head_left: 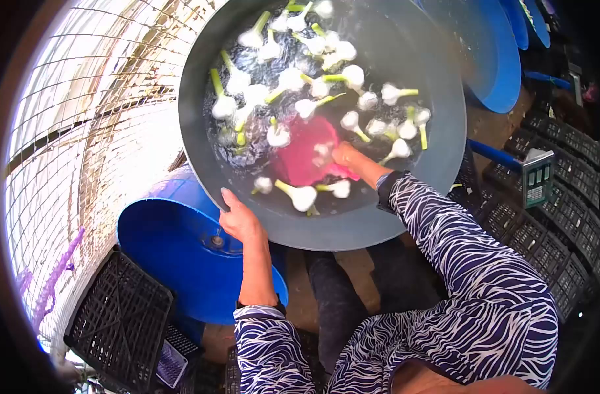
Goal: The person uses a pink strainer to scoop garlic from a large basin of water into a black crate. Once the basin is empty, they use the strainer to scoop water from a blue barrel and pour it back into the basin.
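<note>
A large round grey tub (pixel 438 125) holds water with several white garlic bulbs (pixel 303 197) with short green stems floating in it. My left hand (pixel 242 222) grips the tub's near-left rim, thumb up along the edge. Reaching into the water, my right hand (pixel 350 159) is closed at the right edge of a submerged pink object (pixel 302 152). The water blurs that object's shape, so I cannot make out its kind. A garlic bulb lies over it beside my fingers, which are partly hidden.
A blue barrel (pixel 175 256) lies open below the tub on the left, beside a black plastic crate (pixel 119 322). Wire mesh (pixel 64 118) runs along the left. At right are more black crates (pixel 556 243), a scale-like device (pixel 537 178) and a blue container (pixel 493 72).
</note>
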Demonstrator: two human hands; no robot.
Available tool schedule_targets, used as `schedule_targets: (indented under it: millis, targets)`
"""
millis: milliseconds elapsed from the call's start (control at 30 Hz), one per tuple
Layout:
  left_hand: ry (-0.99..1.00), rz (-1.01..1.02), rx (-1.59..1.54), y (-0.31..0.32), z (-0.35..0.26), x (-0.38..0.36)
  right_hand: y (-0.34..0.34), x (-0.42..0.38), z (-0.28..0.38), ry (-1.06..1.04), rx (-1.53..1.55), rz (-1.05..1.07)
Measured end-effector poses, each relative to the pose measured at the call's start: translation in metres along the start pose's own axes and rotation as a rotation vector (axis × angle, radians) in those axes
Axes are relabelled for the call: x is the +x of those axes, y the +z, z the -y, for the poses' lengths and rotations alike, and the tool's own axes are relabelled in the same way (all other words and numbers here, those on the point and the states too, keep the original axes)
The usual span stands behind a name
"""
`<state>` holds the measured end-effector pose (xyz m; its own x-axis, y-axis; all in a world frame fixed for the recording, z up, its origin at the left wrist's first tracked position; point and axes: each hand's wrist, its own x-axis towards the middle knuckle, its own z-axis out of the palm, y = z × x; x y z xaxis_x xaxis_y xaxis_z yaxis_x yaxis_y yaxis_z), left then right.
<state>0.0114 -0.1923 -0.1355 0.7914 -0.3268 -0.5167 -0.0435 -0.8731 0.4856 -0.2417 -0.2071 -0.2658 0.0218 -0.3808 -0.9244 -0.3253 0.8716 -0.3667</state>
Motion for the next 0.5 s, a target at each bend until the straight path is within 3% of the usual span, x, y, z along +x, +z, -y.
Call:
schedule_targets:
  millis: [33, 133, 267, 367, 500]
  targets:
    - [-0.003, -0.007, 0.009, 0.001, 0.0, 0.0, 0.002, -0.019, 0.024, 0.109, 0.133, -0.033]
    - [-0.032, -0.013, 0.027, 0.0, -0.005, -0.002, 0.0, -0.023, 0.041, 0.057, 0.373, 0.081]
    - [-0.022, -0.004, -0.007, -0.001, -0.012, -0.008, -0.019, -0.041, 0.069, -0.071, 0.655, 0.068]
    - [-0.03, 0.013, 0.003, -0.002, -0.01, -0.006, -0.047, -0.055, 0.069, -0.165, 0.664, 0.047]
    - [0.03, -0.02, 0.04, -0.001, -0.004, -0.001, -0.095, -0.071, 0.063, -0.234, 0.555, -0.169]
